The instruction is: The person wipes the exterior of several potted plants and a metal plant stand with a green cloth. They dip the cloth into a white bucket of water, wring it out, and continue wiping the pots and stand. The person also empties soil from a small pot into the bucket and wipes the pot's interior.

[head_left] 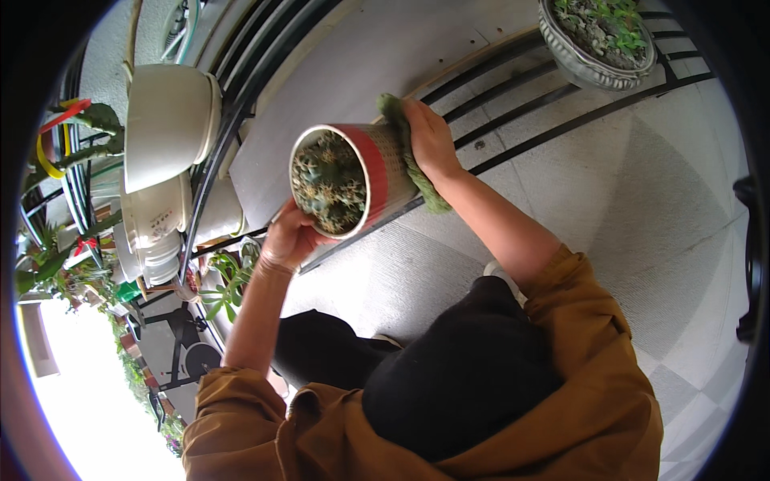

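So the left hand [290, 236] is gripping the rim of a white pot with a red band [377, 172], fingers curled under its lower edge, and the pot's tipped over sideways up in the air above the tiled floor [658, 208], so you look right into the clump of small cacti [329, 183] inside. The right hand [429, 136] is pressed flat against the pot's side with a green cloth [413, 164] pinned under the palm. Behind it runs a black metal railing [521, 104]; a grey planter bowl [593, 40] sits top right, stacked white pots [164, 160] on the left.
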Motion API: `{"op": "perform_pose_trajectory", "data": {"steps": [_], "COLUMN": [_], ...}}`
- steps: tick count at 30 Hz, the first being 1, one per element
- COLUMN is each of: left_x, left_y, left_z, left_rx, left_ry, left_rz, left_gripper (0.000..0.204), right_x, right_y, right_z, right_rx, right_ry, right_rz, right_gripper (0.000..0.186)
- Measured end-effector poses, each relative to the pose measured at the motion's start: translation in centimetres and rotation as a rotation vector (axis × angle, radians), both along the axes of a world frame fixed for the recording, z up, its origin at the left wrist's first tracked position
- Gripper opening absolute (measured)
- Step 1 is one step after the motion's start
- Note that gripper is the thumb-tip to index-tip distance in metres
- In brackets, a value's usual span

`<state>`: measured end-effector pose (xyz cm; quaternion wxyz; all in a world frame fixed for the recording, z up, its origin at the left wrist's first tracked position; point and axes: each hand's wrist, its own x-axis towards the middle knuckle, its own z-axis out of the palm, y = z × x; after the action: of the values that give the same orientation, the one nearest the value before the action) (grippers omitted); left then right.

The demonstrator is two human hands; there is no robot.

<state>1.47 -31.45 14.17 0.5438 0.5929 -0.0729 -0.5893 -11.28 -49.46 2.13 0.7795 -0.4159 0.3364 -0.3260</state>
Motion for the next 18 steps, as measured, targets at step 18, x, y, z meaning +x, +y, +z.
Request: {"op": "perform_pose_trajectory", "data": {"steps": [18], "left_x": [-7.6], "left_y": [-11.3], "left_z": [-1.2], "left_rx": [-0.139], "left_ry": [0.198], "left_rz": [0.073], "left_gripper": [0.048], "right_x": [-13.0], "right_y": [1.4], "right_z": [0.0], "right_rx": [-0.367], "right_ry": [0.267], "right_rz": [-0.381], "right_gripper": [0.025]}}
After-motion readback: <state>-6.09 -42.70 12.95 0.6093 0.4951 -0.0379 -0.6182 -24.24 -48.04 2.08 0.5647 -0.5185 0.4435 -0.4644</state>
